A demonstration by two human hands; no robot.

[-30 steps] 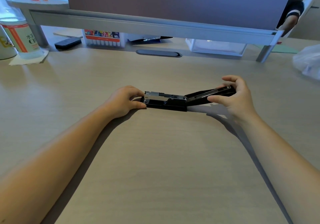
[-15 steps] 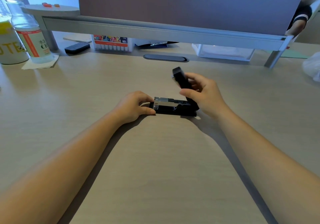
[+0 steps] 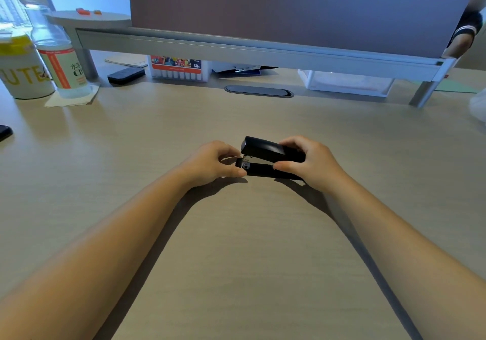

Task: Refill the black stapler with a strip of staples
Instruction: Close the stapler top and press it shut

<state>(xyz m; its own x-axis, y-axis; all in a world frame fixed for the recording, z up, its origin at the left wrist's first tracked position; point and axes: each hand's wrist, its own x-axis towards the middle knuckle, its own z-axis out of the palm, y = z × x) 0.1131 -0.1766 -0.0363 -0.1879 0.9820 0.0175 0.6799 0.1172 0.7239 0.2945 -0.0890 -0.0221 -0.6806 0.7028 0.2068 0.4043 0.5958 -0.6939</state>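
A pale wood-grain desk (image 3: 236, 247) is stretching out under a grey monitor shelf (image 3: 236, 47), and the black stapler (image 3: 268, 159) is lying at mid-desk between both hands. The left hand (image 3: 210, 162) is pinching its front end with thumb and curled fingers, while the right hand (image 3: 313, 163) is wrapping the smooth, boxy top cover. It is looking rigid, light and hinged, so gripping base and cover separately seems wisest.

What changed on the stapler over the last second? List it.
The right hand swung the stapler's top cover from flat open, over its hinge, down toward the base; it is now nearly closed, a small gap left at the front. The hand shifted along the cover but kept hold of it. The left hand stayed at the front end, steadying the base on the desk.
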